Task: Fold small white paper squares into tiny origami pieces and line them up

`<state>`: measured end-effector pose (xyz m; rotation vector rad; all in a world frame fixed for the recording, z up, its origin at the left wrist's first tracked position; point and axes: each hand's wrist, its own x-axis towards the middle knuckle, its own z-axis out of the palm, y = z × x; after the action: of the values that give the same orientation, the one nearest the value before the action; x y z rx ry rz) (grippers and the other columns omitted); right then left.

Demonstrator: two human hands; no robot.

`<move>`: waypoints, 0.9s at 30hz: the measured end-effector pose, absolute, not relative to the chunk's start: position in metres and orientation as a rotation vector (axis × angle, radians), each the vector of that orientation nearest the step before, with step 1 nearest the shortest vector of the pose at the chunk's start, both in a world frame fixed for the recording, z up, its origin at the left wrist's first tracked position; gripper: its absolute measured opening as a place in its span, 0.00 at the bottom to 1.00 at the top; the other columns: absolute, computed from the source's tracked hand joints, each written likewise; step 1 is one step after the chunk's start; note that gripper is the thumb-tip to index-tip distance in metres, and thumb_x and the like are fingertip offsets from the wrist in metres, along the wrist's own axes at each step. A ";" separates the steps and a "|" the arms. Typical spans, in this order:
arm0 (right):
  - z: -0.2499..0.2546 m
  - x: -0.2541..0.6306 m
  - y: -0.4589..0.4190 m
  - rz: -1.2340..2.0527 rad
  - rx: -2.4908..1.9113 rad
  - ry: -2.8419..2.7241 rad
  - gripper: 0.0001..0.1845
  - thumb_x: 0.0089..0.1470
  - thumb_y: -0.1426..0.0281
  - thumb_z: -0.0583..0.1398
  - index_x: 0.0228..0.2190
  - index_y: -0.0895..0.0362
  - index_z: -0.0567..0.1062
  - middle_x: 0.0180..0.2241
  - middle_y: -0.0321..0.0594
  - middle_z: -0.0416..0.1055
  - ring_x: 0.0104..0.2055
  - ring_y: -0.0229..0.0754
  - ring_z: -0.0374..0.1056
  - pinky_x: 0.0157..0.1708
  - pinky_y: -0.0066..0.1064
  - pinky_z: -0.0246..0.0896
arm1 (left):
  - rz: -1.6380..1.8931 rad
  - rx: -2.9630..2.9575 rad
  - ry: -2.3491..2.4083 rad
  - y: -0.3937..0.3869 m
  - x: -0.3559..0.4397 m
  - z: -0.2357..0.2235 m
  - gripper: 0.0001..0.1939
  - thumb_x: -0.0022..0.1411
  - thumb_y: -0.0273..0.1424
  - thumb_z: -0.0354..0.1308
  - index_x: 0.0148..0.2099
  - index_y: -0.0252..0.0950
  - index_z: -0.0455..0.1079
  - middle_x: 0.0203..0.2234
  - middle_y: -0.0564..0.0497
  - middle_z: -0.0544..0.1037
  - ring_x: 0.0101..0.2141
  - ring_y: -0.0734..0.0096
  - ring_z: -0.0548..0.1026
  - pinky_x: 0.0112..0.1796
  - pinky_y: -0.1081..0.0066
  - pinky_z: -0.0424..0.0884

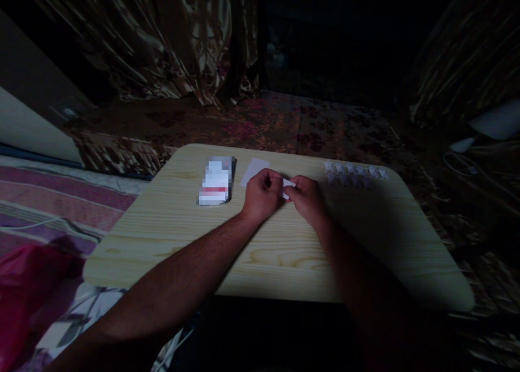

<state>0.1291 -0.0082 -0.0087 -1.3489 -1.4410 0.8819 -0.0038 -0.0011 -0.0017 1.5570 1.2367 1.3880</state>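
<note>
Between my two hands is a small piece of white paper [287, 190], gripped by the fingers of both just above the wooden table. My left hand [263, 194] is closed on its left side, fingertips curled inward. From the right, my right hand [306, 196] pinches the other side between thumb and fingers. The fingers hide much of the paper's shape. Behind my left hand lies a flat sheet of pale paper [254, 170]. To the right of my hands, several small folded paper pieces [350, 169] sit in two rows.
A phone [216, 181] with a bright, blurred-out screen lies left of my hands on the table [162, 236]. Patterned curtains [195, 36] hang behind a cloth-covered ledge [252, 120]. At the left are a striped cover [73, 198] and a pink bag [28, 291]; a lamp [495, 120] stands right.
</note>
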 end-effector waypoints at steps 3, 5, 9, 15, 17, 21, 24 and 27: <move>-0.011 0.130 -0.007 0.848 -1.349 -1.462 0.05 0.44 0.68 0.58 0.26 0.57 0.72 0.19 0.32 0.68 0.22 0.36 0.63 0.21 0.26 0.53 | 1.395 1.531 1.231 -0.001 -0.003 -0.002 0.12 0.60 0.38 0.55 0.31 0.34 0.69 0.22 0.54 0.71 0.23 0.75 0.67 0.25 0.75 0.61; -0.012 0.129 -0.007 0.862 -1.343 -1.454 0.06 0.45 0.68 0.58 0.26 0.57 0.72 0.19 0.32 0.68 0.22 0.36 0.63 0.21 0.26 0.54 | 1.406 1.489 1.211 -0.001 -0.002 -0.003 0.12 0.59 0.38 0.55 0.31 0.34 0.69 0.21 0.54 0.71 0.23 0.76 0.67 0.25 0.75 0.61; -0.005 0.126 -0.011 0.973 -1.331 -1.371 0.07 0.45 0.67 0.58 0.28 0.57 0.72 0.19 0.32 0.68 0.21 0.35 0.62 0.21 0.26 0.53 | 1.421 1.399 1.175 0.002 -0.002 -0.003 0.10 0.58 0.36 0.57 0.31 0.34 0.69 0.21 0.54 0.71 0.22 0.76 0.66 0.24 0.75 0.61; 0.001 0.126 -0.015 1.040 -1.295 -1.378 0.06 0.43 0.68 0.60 0.26 0.58 0.72 0.19 0.31 0.68 0.20 0.34 0.61 0.20 0.25 0.50 | 1.449 1.361 1.144 0.003 -0.004 -0.003 0.08 0.57 0.33 0.57 0.31 0.34 0.70 0.23 0.54 0.72 0.24 0.77 0.66 0.27 0.75 0.64; -0.002 0.126 -0.013 1.026 -1.277 -1.367 0.06 0.43 0.68 0.59 0.27 0.58 0.72 0.19 0.32 0.68 0.21 0.34 0.63 0.21 0.25 0.52 | 1.448 1.359 1.144 0.002 -0.004 -0.002 0.08 0.57 0.33 0.57 0.31 0.34 0.70 0.23 0.54 0.72 0.23 0.77 0.66 0.27 0.75 0.64; -0.008 0.128 -0.010 1.001 -1.270 -1.356 0.06 0.44 0.69 0.59 0.27 0.57 0.73 0.20 0.33 0.70 0.22 0.36 0.65 0.23 0.26 0.55 | 1.442 1.358 1.140 0.001 -0.003 -0.001 0.08 0.57 0.34 0.57 0.31 0.34 0.70 0.22 0.54 0.72 0.23 0.77 0.66 0.26 0.75 0.63; -0.009 0.129 -0.009 0.966 -1.288 -1.377 0.05 0.43 0.70 0.59 0.26 0.57 0.72 0.19 0.33 0.70 0.22 0.36 0.65 0.22 0.26 0.55 | 1.439 1.362 1.134 -0.001 -0.002 0.000 0.09 0.57 0.35 0.58 0.31 0.34 0.70 0.21 0.54 0.71 0.23 0.77 0.66 0.25 0.75 0.62; -0.006 0.129 -0.010 0.946 -1.290 -1.383 0.04 0.43 0.70 0.58 0.25 0.57 0.72 0.19 0.32 0.69 0.22 0.36 0.64 0.22 0.26 0.55 | 1.436 1.356 1.131 -0.001 -0.001 0.000 0.09 0.57 0.35 0.58 0.31 0.34 0.70 0.21 0.54 0.71 0.22 0.77 0.66 0.25 0.75 0.62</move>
<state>0.1286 -0.0100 -0.0063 -1.2897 -1.3834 0.9458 -0.0013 -0.0008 -0.0001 1.3564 1.1314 1.4359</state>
